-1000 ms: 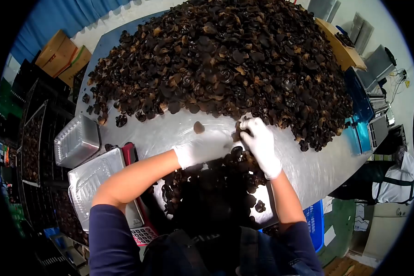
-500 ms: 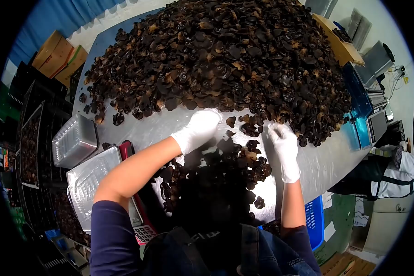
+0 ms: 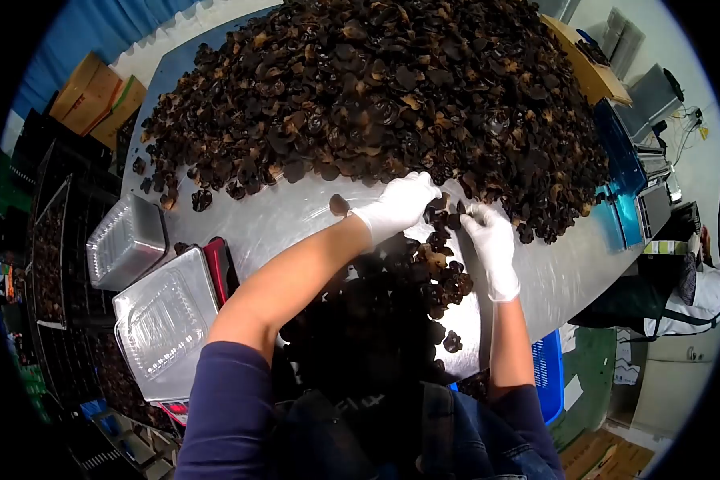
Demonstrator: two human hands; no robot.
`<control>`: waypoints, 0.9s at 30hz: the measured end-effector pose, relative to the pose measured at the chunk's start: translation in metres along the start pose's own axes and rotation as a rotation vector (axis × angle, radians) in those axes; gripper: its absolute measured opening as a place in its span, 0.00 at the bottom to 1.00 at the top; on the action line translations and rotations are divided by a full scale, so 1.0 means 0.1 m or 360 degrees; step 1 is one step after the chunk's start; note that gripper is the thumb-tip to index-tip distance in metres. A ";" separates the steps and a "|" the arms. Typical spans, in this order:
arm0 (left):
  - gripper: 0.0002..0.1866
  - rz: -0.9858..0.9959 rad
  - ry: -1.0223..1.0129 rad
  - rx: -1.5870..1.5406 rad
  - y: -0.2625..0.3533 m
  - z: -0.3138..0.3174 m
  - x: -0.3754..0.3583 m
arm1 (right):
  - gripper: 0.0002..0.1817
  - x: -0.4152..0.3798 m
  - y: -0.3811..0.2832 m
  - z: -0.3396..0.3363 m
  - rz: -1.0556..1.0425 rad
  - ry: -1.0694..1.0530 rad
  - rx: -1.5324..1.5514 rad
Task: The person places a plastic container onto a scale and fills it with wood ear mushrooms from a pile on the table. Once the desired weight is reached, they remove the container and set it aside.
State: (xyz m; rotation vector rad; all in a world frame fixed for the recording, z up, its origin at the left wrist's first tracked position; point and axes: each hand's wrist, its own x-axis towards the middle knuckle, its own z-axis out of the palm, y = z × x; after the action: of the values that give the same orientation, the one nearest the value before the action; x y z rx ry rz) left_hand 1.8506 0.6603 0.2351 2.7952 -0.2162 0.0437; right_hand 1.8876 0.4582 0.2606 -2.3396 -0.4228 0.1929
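Observation:
A large heap of dark brown wood ear mushrooms (image 3: 360, 96) covers the far part of the metal table (image 3: 256, 220). White gloves cover both hands. At the heap's front edge, my left hand (image 3: 402, 204) is closed with its fingers curled; what they hold is hidden. Close by on the right, my right hand (image 3: 492, 244) pinches a small dark wood ear piece (image 3: 455, 220) between thumb and fingers. A looser group of wood ears (image 3: 448, 284) lies nearer my body, partly in shadow. One single brown piece (image 3: 338, 205) rests left of my left wrist.
Stacked clear plastic containers (image 3: 126, 244) and clear lids (image 3: 168, 320) sit at the left, beside a red scale (image 3: 218, 268). A blue basket (image 3: 547, 376) is below the table's right side. Cardboard boxes (image 3: 96, 96) stand back left.
My left hand has moved right, close to my right hand. The right fingers now pinch a dark piece. A single brown piece now lies by my left wrist.

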 end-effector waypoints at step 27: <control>0.19 0.0188 -0.0594 -0.0558 0.10 -0.40 -1.39 | 0.15 -0.72 -0.21 -0.04 -0.0841 -0.0655 0.0314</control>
State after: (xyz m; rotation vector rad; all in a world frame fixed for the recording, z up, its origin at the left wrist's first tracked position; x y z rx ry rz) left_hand 1.7120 0.6843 0.2683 2.4162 -0.4324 -0.4471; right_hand 1.8166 0.4443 0.2789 -1.9115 -1.1474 0.4376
